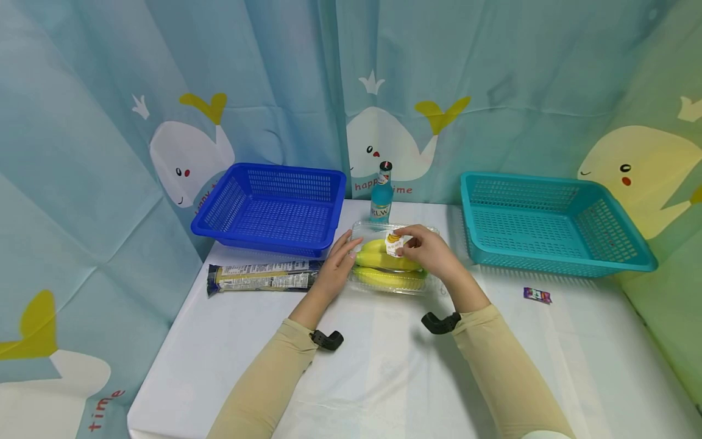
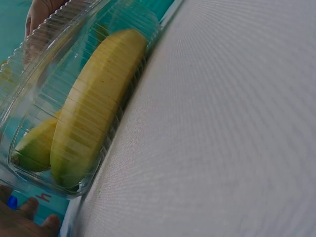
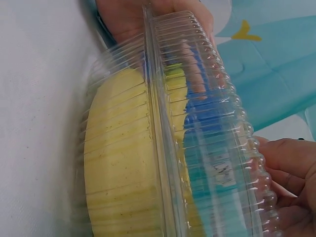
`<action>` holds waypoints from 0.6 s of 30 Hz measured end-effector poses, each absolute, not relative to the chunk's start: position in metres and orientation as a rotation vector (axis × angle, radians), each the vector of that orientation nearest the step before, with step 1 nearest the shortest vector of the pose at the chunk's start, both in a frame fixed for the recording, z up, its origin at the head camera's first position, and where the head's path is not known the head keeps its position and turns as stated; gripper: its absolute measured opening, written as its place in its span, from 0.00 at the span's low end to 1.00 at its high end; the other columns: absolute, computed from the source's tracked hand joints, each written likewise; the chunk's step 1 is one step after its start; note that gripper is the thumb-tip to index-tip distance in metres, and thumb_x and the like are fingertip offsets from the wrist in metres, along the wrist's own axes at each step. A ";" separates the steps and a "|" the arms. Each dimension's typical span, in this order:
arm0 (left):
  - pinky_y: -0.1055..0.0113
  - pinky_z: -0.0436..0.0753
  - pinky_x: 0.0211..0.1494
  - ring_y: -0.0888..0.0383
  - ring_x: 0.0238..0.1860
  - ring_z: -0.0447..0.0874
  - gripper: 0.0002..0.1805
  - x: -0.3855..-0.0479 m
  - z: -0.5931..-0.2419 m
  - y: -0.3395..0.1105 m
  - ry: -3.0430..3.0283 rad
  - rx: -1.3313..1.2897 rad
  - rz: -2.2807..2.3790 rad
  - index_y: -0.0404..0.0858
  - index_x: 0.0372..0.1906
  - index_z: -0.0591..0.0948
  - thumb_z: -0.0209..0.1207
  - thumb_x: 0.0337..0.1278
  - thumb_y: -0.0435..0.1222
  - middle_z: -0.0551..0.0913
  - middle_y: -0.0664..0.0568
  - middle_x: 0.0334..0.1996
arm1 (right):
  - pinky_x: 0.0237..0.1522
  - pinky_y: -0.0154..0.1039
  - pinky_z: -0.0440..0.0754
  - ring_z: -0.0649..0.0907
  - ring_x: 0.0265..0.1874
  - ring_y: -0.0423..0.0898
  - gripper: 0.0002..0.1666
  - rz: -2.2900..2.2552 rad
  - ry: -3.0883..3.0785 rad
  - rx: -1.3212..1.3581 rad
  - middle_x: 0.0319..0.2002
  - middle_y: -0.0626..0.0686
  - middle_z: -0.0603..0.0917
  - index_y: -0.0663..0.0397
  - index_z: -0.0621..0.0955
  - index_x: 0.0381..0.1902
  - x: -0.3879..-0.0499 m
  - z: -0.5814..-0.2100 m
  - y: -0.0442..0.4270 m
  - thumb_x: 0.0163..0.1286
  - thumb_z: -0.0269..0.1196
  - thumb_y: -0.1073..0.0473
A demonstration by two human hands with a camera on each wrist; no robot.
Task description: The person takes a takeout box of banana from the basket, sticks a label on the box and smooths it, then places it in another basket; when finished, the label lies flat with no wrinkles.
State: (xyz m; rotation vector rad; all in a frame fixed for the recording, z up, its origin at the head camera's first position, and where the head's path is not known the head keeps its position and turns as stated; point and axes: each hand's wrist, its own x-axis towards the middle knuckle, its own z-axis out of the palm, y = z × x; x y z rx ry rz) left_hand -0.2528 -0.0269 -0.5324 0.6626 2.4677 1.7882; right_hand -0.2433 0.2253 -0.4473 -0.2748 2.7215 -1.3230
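A clear plastic clamshell box [image 1: 384,289] with bananas [image 1: 389,279] inside sits on the table. The bananas also show through its wall in the left wrist view [image 2: 98,108] and the right wrist view [image 3: 123,158]. My left hand [image 1: 336,268] rests against the box's left end, its fingers extended over the lid's edge. Over the lid, my right hand [image 1: 430,249] has thumb and forefinger bent at the edge of a small white label [image 1: 393,244] with a banana picture, seemingly pinching it. How firmly the label lies on the lid cannot be told.
A blue bottle [image 1: 381,198] stands just behind the box. There is a dark blue basket [image 1: 269,241] at back left and a teal basket [image 1: 554,262] at back right. A long dark packet [image 1: 263,277] lies left, a small purple wrapped snack [image 1: 537,295] right.
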 end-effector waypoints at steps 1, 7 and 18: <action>0.44 0.57 0.77 0.55 0.80 0.43 0.22 -0.253 -0.532 -0.027 2.465 0.659 1.786 0.57 0.71 0.70 0.40 0.79 0.46 0.49 0.54 0.80 | 0.35 0.36 0.79 0.78 0.39 0.49 0.22 -1.316 2.727 -0.275 0.55 0.54 0.78 0.50 0.79 0.61 -0.243 -0.447 0.225 0.70 0.63 0.60; 0.42 0.54 0.78 0.53 0.81 0.40 0.23 -0.253 -0.531 -0.028 2.436 0.670 1.784 0.53 0.73 0.68 0.40 0.80 0.45 0.47 0.53 0.80 | 0.36 0.36 0.79 0.78 0.40 0.50 0.22 -1.281 2.744 -0.287 0.55 0.55 0.78 0.53 0.80 0.60 -0.243 -0.447 0.223 0.68 0.65 0.60; 0.42 0.55 0.77 0.55 0.80 0.44 0.22 -0.253 -0.534 -0.027 2.485 0.666 1.794 0.58 0.70 0.71 0.42 0.78 0.47 0.51 0.55 0.80 | 0.38 0.38 0.79 0.79 0.42 0.51 0.22 -1.173 2.820 -0.285 0.54 0.57 0.79 0.57 0.81 0.58 -0.242 -0.444 0.217 0.67 0.67 0.61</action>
